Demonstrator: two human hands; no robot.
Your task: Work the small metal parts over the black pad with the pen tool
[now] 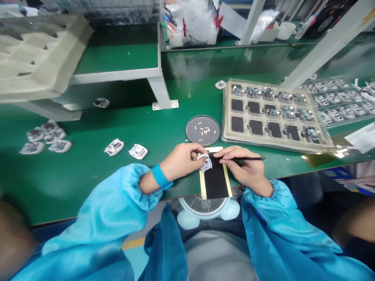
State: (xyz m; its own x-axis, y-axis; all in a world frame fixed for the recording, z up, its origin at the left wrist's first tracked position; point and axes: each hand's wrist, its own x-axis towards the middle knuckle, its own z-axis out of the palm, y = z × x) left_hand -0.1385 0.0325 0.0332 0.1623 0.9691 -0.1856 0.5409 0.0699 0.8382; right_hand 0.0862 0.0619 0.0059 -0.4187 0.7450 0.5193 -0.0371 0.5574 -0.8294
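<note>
Left hand [182, 159], grip on one white part [206, 163]; right hand [248, 167], on one thin dark tool [252, 159]; one round tray [193, 134].

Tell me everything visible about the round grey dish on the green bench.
The round grey dish has a raised rim and a floor patterned with dark dots, perhaps holes; it looks like plastic. It lies flat on the green bench top, with small pale slivers scattered on it, many near the middle. It sits left of the clear plastic compartment tray and beyond the black rectangular mat with pale yellow side strips. Neither the left hand nor the right hand touches it.
</note>
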